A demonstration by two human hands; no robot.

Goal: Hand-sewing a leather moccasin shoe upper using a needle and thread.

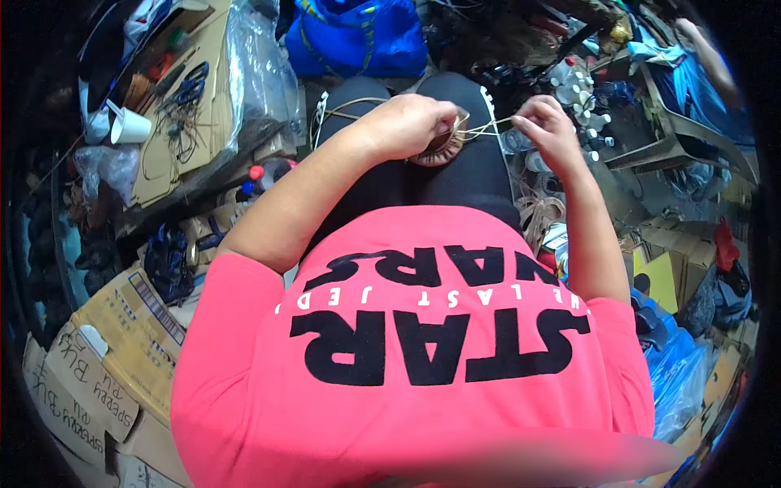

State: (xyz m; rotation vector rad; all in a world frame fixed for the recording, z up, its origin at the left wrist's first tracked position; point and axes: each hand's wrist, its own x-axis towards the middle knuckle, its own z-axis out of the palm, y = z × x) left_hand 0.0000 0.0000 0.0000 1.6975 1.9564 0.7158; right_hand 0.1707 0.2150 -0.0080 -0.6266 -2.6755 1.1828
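Observation:
On my lap, between my thighs, rests a small brown rounded piece (443, 153) with pleat-like ridges around its edge; it looks like the toe of a shoe upper. My left hand (407, 126) is closed over its far side, fingers bent at the rim and partly hiding it. Out to the right, my right hand (550, 134) pinches a thin tan cord (488, 127) between thumb and fingers. Strands of the cord cross between the piece and that hand. Another length loops over my left thigh, beyond my left forearm.
Beyond my knees sits a blue bag (358, 37). Cardboard with dark cords (185, 102) and a white cup (130, 127) lie left. Small white-capped bottles (598, 122) stand right, near a wooden chair (683, 146). Another person's arm (709, 61) shows far right. Cardboard boxes (134, 325) are near left.

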